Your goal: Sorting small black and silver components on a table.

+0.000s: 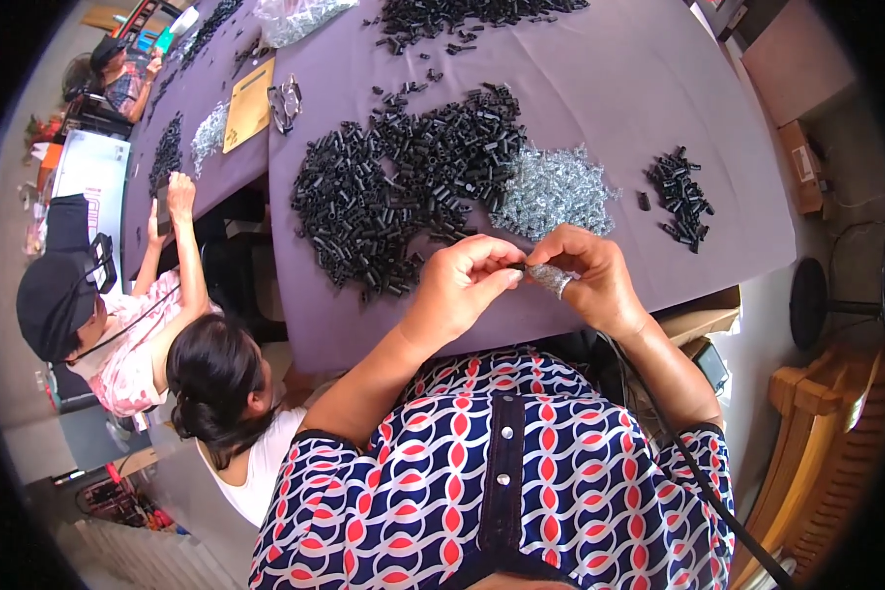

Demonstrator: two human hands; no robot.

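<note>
My left hand (462, 285) pinches a small black plastic tube-like piece (516, 265) between thumb and fingertips. Its far end meets the fingertips of my right hand (600, 280), which are also closed on it; the fingers hide most of it. A greyish-white wrap (551, 279) covers a digit of my right hand. Just beyond both hands lies a heap of small clear or silvery parts (553, 192). To its left spreads a large pile of similar black pieces (364, 202). A smaller group of black pieces (680, 197) lies to the right.
A purple-grey cloth (649, 79) covers the table. Farther off are more black pieces (442, 20), a clear plastic bag (300, 20), a yellow board (250, 106) and glasses (285, 103). People sit along the left; one holds up a phone-like object. A wooden chair (816, 442) stands right.
</note>
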